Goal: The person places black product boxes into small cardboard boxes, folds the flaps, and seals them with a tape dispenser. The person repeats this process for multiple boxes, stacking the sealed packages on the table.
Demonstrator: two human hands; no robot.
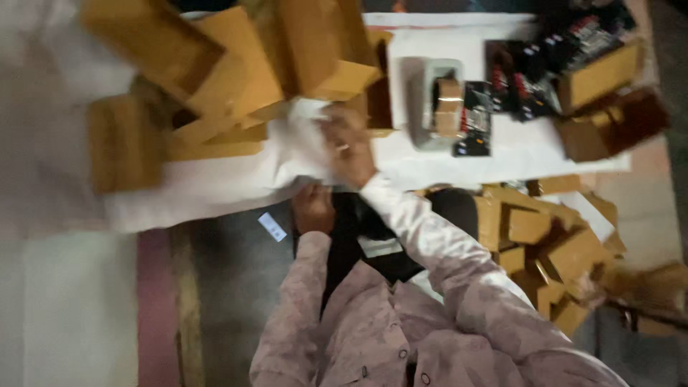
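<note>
The picture is blurred by motion. My right hand (347, 143), with a ring on one finger, reaches forward and grips a crumpled white wrapping sheet (304, 125) on the white-covered table (215, 190). My left hand (312, 208) is curled at the table's near edge, closed on the top of a black pouch (351, 240) with a white label that lies against my lap. Both sleeves are pale pink and patterned.
Brown cardboard boxes (215, 64) are piled at the back left. A grey tape dispenser (430, 100) and black-and-red packets (519, 79) lie to the right, beside more boxes (602, 107). Small folded cartons (545, 247) are heaped at my right. A white label (272, 226) lies below the table.
</note>
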